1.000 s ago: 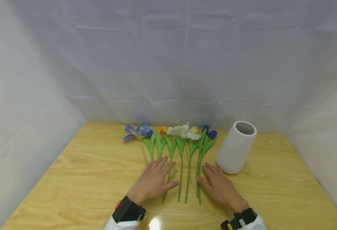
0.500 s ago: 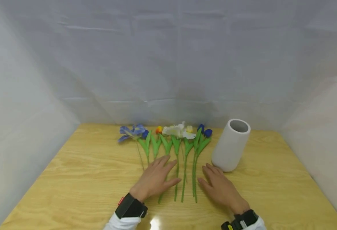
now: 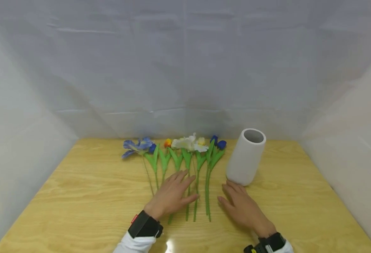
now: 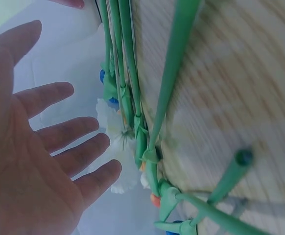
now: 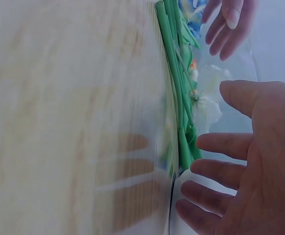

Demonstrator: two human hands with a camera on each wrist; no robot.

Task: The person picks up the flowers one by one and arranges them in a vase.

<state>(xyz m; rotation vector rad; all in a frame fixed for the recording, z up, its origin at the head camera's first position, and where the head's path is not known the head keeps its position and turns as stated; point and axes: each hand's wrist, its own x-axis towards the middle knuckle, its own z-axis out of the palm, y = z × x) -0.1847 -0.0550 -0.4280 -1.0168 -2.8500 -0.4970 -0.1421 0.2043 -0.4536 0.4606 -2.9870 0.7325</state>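
On the wooden table (image 3: 299, 196), one iris (image 3: 137, 147), one orange tulip (image 3: 168, 143) and three dark-blue tulips (image 3: 221, 144) lie among a row of flowers, stems (image 3: 207, 196) running toward the person, left of one white vase (image 3: 243, 160), mouth up. The left hand (image 3: 173, 195), fingers spread, is above stems; the right hand (image 3: 245, 207), fingers parted, is near the vase.

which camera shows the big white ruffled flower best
The head view: the big white ruffled flower shows from above with no hand over it. The left wrist view has it partly behind the left hand; the right wrist view shows it pale and blurred beside slim green stems.
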